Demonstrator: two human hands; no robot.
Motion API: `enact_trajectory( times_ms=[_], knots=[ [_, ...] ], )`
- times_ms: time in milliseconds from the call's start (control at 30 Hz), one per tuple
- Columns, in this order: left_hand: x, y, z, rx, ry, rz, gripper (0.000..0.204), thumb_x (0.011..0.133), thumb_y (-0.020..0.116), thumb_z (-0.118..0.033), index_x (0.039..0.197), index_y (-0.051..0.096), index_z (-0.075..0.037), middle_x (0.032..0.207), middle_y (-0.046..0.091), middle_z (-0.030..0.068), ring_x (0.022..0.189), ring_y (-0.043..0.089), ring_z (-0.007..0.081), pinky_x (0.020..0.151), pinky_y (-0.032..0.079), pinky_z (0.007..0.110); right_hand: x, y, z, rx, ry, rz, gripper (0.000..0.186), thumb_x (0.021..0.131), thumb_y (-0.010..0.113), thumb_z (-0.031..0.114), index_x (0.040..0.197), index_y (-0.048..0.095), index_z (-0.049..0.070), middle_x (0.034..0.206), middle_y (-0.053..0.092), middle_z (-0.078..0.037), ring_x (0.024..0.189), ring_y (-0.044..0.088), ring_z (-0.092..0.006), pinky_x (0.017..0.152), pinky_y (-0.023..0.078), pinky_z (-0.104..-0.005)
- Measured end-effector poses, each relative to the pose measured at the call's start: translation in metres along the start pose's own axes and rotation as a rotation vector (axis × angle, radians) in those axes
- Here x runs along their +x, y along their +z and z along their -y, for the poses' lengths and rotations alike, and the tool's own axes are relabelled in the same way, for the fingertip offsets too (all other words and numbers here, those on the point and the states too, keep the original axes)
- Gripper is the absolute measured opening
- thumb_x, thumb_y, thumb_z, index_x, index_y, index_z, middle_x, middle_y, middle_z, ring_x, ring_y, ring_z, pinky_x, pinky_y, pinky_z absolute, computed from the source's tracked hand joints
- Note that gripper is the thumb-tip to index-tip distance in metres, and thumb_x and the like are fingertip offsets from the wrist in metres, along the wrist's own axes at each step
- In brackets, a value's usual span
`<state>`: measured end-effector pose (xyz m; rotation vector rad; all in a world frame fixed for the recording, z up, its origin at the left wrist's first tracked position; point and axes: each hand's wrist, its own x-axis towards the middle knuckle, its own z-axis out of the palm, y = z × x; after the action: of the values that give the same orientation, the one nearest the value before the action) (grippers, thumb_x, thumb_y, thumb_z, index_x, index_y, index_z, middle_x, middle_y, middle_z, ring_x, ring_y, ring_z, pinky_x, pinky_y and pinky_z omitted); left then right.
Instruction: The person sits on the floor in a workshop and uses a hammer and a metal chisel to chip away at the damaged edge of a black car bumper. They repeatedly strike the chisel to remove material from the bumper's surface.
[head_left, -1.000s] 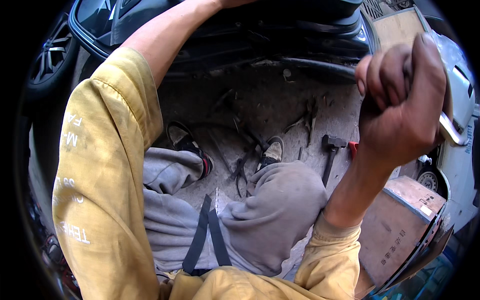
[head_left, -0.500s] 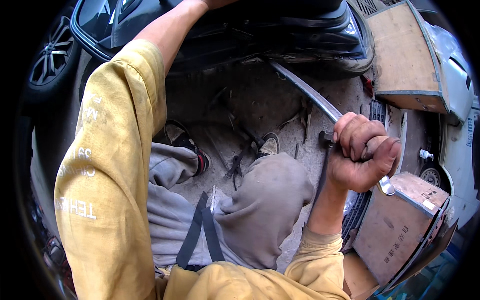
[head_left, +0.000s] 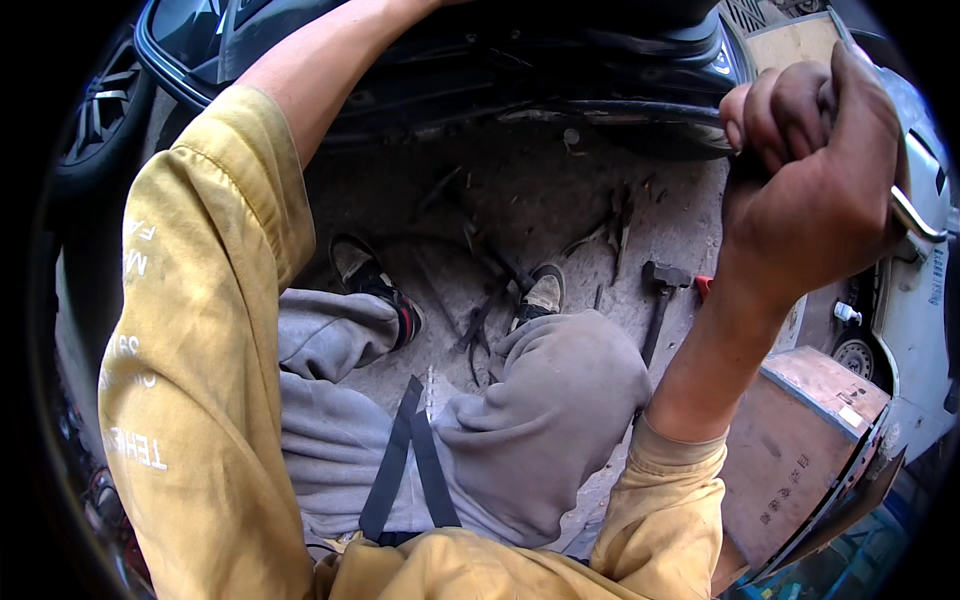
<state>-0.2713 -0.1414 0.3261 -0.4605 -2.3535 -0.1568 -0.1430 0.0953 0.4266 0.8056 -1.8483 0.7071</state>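
My right hand [head_left: 810, 170], raised at the upper right, is wrapped tightly around a steel pry bar [head_left: 920, 218]. The bar's curved end sticks out behind the hand. Its long shaft runs left along the lower edge of a dark car body [head_left: 560, 65]; the far tip is hard to make out there. My left arm reaches up across the car, and only the edge of my left hand [head_left: 428, 4] shows at the top. Its fingers lie outside the picture.
A hammer [head_left: 666, 275] lies on the concrete floor beside my right knee. Wooden boxes [head_left: 785, 460] stand to the right, near a white vehicle [head_left: 915, 340]. Other tools lie around my shoes [head_left: 543, 290]. A wheel [head_left: 105, 105] is at the far left.
My right hand has moved up and to the right with the pry bar, which has swung from a slant to nearly level. My left arm has shifted slightly.
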Motion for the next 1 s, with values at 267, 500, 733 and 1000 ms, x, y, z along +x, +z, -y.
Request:
enact_trajectory(
  times_ms=[267,500,733,1000],
  knots=[
    [-0.001,-0.002,0.000,0.031,0.003,0.099,0.058,0.076,0.064,-0.048,0.107,0.053,0.000,0.109,0.046,0.0211,0.108,0.043,0.0378,0.089,0.036,0.051,0.028,0.022,0.042,0.444,0.703,-0.111,0.038,0.091,0.052,0.021,0.056,0.044,0.010,0.046,0.034,0.003,0.037,0.032,-0.0081,0.039,0.029,-0.0248],
    [0.001,-0.007,-0.004,0.028,-0.043,0.065,0.062,0.070,0.071,-0.046,0.111,0.048,-0.004,0.113,0.043,0.0198,0.109,0.041,0.0374,0.092,0.036,0.049,-0.018,-0.012,0.020,0.559,0.498,-0.114,0.017,0.092,0.057,0.008,0.078,0.059,-0.002,0.052,0.051,-0.003,0.043,0.050,-0.0068,0.039,0.037,-0.0223],
    [-0.001,0.000,-0.001,0.027,0.020,-0.033,0.058,0.068,0.074,-0.040,0.106,0.050,-0.003,0.107,0.047,0.0181,0.103,0.045,0.0367,0.089,0.038,0.047,-0.062,-0.063,-0.006,0.864,0.829,-0.439,0.041,0.098,0.037,0.026,0.060,0.024,0.014,0.048,0.026,0.001,0.040,0.023,-0.0094,0.042,0.028,-0.0276],
    [0.000,-0.004,-0.006,0.034,0.016,-0.038,0.057,0.069,0.073,-0.040,0.105,0.051,-0.001,0.106,0.047,0.0182,0.102,0.045,0.0369,0.088,0.038,0.048,-0.047,-0.046,-0.014,0.752,0.546,-0.270,0.034,0.097,0.036,0.019,0.065,0.039,0.008,0.049,0.028,0.000,0.040,0.026,-0.0102,0.044,0.032,-0.0278]
  ],
)
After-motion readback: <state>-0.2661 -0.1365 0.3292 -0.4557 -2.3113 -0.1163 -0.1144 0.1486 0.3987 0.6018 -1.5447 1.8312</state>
